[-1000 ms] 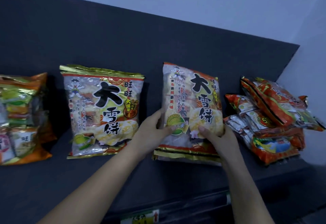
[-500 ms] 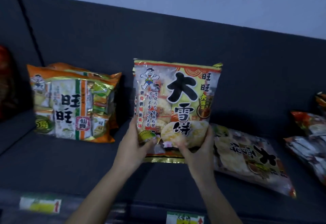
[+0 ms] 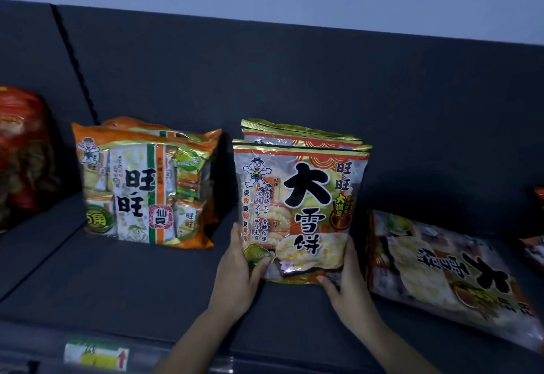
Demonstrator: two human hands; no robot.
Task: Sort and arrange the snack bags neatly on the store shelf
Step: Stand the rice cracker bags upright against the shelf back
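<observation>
A silver and gold rice cracker bag [image 3: 303, 197] stands upright on the dark shelf [image 3: 117, 279], gripped at its lower corners by my left hand [image 3: 238, 270] and my right hand [image 3: 347, 282]. A second bag of the same kind [image 3: 294, 133] stands right behind it, only its top showing. Another bag of that kind [image 3: 435, 264] lies flat to the right. An orange bag [image 3: 147, 188] stands upright to the left, with one more behind it.
A red bag [image 3: 23, 155] stands at the far left edge. Parts of red bags [image 3: 537, 244] show at the far right edge. A price label [image 3: 95, 356] sits on the shelf's front rail. The dark back panel [image 3: 294, 79] rises behind the bags.
The view has shifted left along the shelf. One bag now lies flat on the right. Both hands hold an upright bag in front of another, and it sits lower on the shelf.
</observation>
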